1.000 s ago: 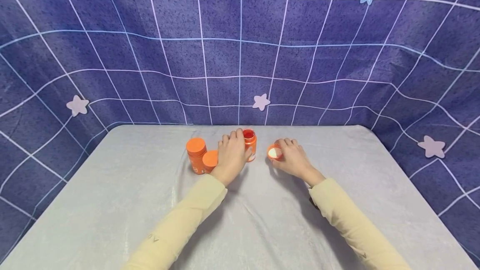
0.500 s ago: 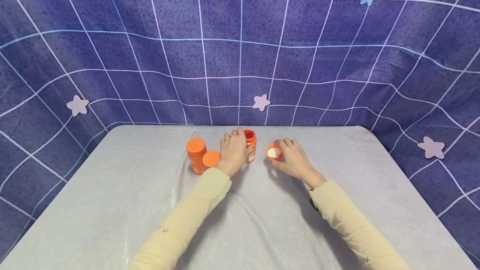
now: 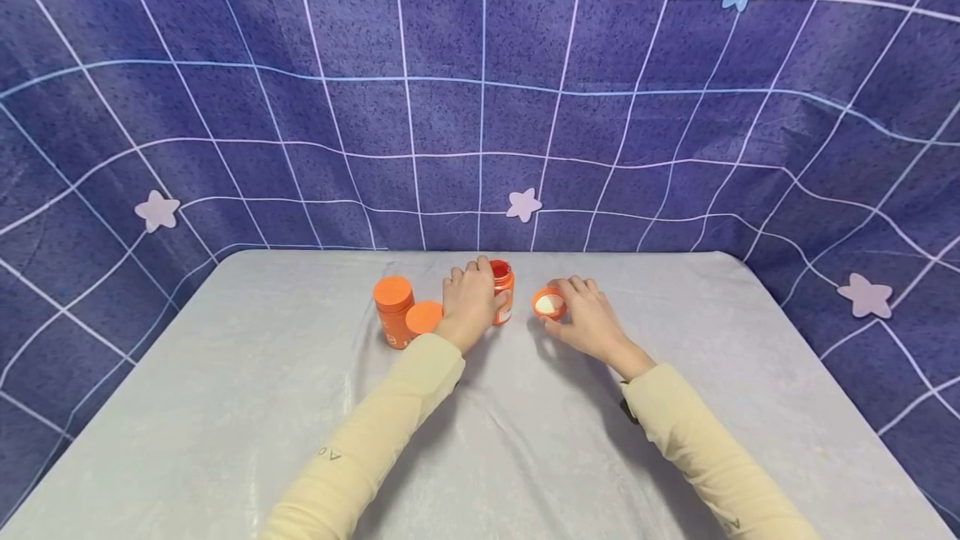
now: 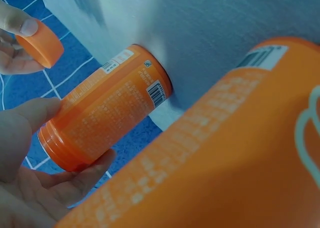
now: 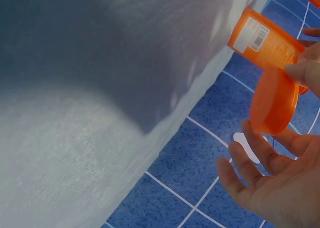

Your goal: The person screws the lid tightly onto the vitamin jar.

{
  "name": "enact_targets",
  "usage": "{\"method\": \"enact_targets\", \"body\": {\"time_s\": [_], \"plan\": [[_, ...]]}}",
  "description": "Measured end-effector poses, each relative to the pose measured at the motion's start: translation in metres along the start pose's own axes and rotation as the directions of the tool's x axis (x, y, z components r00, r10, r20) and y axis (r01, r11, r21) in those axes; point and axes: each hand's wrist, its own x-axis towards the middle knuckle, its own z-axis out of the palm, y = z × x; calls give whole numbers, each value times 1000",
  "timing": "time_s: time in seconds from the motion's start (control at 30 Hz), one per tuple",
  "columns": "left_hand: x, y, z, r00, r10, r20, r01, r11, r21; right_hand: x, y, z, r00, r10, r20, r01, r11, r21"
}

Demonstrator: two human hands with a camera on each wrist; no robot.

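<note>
An orange bottle point(image 3: 503, 297) without a lid stands near the table's back edge, its red inside showing. The left hand point(image 3: 467, 304) grips it near the neck; in the left wrist view thumb and fingers lie round the bottle point(image 4: 107, 108). To its right, the right hand point(image 3: 588, 319) holds an orange lid point(image 3: 548, 304) with its pale inner side up. In the right wrist view the lid point(image 5: 274, 101) is pinched between thumb and fingers, apart from the bottle point(image 5: 265, 41).
Two orange bottles with lids on stand left of the left hand, a taller-looking one point(image 3: 393, 311) and another point(image 3: 424, 319) partly hidden by the hand. A blue-purple curtain point(image 3: 450, 123) with lines and stars hangs behind the grey table point(image 3: 225, 407).
The left hand has shifted slightly right and its forearm has swung a little right. The right hand keeps the lid, now tilted slightly differently, almost in the same place.
</note>
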Motion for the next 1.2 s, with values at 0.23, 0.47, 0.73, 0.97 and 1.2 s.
{"method": "enact_targets", "body": {"time_s": [0.23,0.47,0.73,0.97,1.2], "plan": [[-4,1,-2,1000,23,10,-23,999,41,0,0,-1,1000,6,-25,-6,1000,27],[-12,3,-3,998,55,0,-55,997,59,-1,0,-2,1000,10,-25,-8,999,46],[-22,5,-5,996,90,-25,-88,993,84,-2,1,-3,999,-12,-46,14,999,43],[-31,7,-6,992,120,-37,-116,989,86,-4,1,-4,996,-34,-77,39,998,59],[-37,9,-6,989,142,-41,-139,987,83,-6,0,-8,989,-71,-128,82,994,78]]}}
